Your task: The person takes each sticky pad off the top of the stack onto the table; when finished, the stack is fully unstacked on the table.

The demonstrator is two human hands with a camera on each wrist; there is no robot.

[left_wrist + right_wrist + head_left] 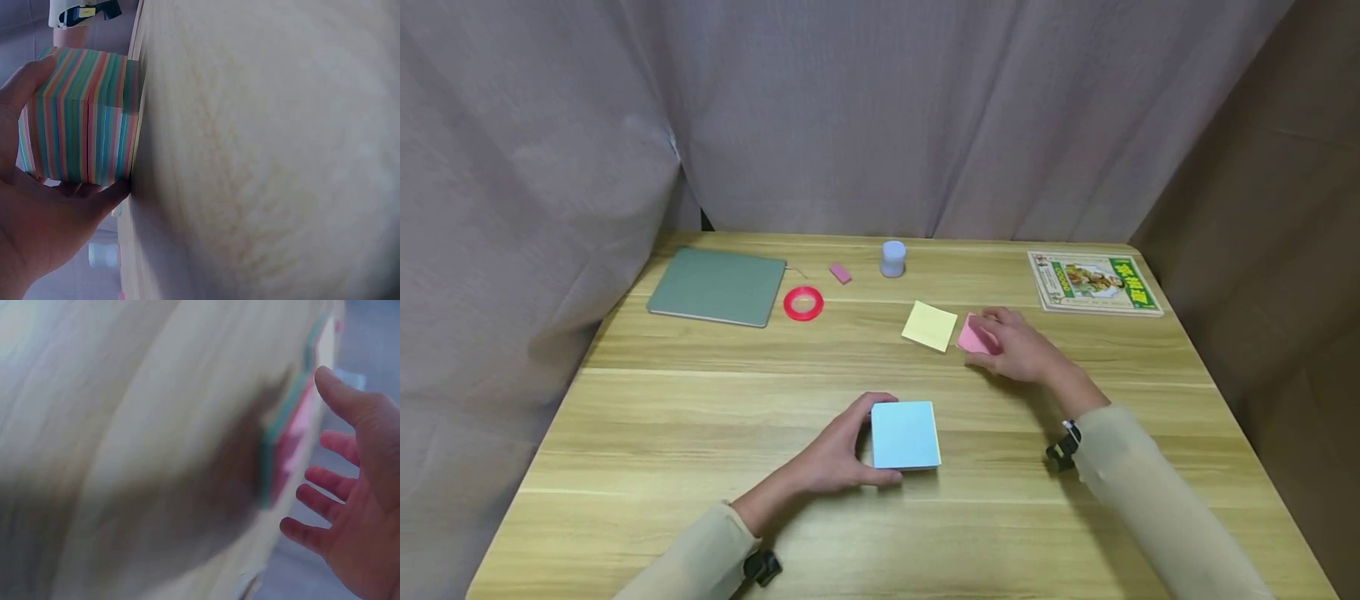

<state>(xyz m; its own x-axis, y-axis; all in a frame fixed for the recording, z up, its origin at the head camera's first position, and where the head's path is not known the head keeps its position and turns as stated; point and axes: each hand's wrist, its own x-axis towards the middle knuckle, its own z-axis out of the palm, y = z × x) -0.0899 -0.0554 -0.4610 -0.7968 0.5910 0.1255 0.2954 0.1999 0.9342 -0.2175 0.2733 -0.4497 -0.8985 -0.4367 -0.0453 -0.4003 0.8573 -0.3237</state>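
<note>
Grey curtains hem our wooden bench, where our left hand clamps the striped note block from its left side, while our right hand, fingers spread, hovers over the pink pad farther back.

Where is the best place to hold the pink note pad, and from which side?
Probably by its two opposite side edges, coming from above. The pink note pad lies flat on the table, and the right hand already rests over it, fingers spread.
</note>
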